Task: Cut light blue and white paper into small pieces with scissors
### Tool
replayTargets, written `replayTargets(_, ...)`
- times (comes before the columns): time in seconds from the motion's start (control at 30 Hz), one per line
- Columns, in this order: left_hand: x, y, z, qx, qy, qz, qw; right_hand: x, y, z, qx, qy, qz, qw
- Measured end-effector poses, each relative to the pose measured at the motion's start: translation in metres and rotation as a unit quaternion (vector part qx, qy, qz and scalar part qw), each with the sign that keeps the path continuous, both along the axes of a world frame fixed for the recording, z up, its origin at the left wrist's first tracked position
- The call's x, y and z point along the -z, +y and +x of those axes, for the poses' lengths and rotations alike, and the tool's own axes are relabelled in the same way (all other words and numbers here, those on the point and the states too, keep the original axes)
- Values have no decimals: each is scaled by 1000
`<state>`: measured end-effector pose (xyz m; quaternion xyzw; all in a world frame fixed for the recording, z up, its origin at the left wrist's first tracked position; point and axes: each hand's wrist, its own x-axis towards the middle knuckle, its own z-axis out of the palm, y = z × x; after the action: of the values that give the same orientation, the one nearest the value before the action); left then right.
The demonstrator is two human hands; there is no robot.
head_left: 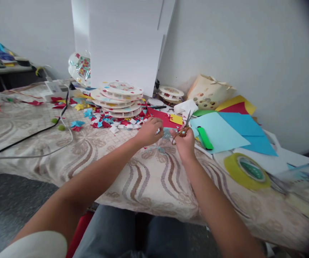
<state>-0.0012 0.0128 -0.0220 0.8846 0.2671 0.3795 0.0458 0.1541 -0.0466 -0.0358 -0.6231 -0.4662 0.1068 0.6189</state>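
Fingers curled together, my left hand (150, 130) is over the middle of the cloth-covered table; what its fingertips hold, if anything, is too small to make out. A pale blue, thin-looking piece (167, 134) shows between my two hands, touching or very near the fingertips. My right hand (186, 142) is closed around the handles of a pair of scissors (188, 119), whose blades point up and away from me. Light blue scraps (157, 149) lie on the cloth just below the hands. Behind them is a red sheet (161, 117) with a small yellow piece (176, 119) on it.
Stacked white discs (119, 104) stand among coloured paper stars and scraps (104, 123). At right lie blue sheets (247, 123), a green cutter (205, 138) and a yellow tape roll (247, 171). Cables (46, 128) cross the left side. White boards (124, 43) lean on the wall.
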Motion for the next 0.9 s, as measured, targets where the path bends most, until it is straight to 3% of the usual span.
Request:
replayTargets(0.1, -1, -4, 0, -90, -13, -11, 996, 0, -1, -2, 4, -4, -23, 1000)
replayTargets(0.17, -2, -6, 0, -102, -14, -17, 995, 2, 0, -4, -17, 0, -32, 999)
replayTargets(0.4, 1, -10, 3, -44, 16, -14, 999, 13, 6, -11, -79, 11, -11, 997)
replayTargets(0.73, -1, -15, 5, -21, 33, -13, 999, 10, 5, -10, -43, 40, -59, 997)
replayTargets(0.9, -3, -16, 5, -22, 51, -16, 998, 9, 4, -13, -73, 52, -58, 994)
